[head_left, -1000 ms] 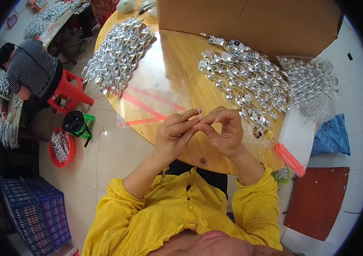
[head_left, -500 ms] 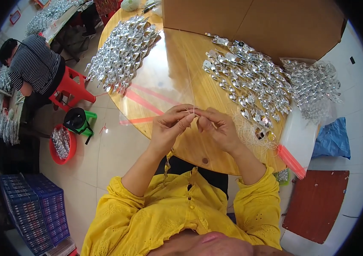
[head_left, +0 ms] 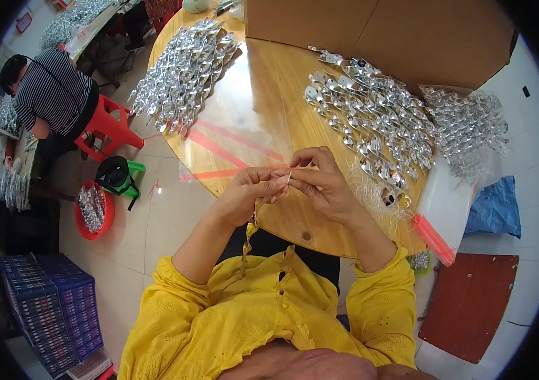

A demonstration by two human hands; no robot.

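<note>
My left hand (head_left: 244, 197) and my right hand (head_left: 327, 193) meet over the near edge of the round wooden table (head_left: 275, 223). Both pinch a thin white string (head_left: 289, 178) between thumb and fingertips. The string's ends are hidden among the fingers. Below my left hand, a shiny twisted metal strip (head_left: 250, 239) dangles past the table edge, mirroring yellow. Loose white strings (head_left: 368, 201) lie in a tangle beside my right hand. Farther off on the right is a spread of silver twisted strips (head_left: 377, 120).
Another silver heap (head_left: 187, 76) covers the table's far left. A clear plastic sheet with red bands (head_left: 213, 147) lies in front of it. A big cardboard box (head_left: 377, 38) stands behind. Red strips (head_left: 433, 239) lie at the right edge. At left, a co-worker (head_left: 54, 88) sits on a red stool (head_left: 108, 130).
My hands have shifted slightly lower and closer together. The right fingers have lifted and curled above the string, while both hands keep pinching it.
</note>
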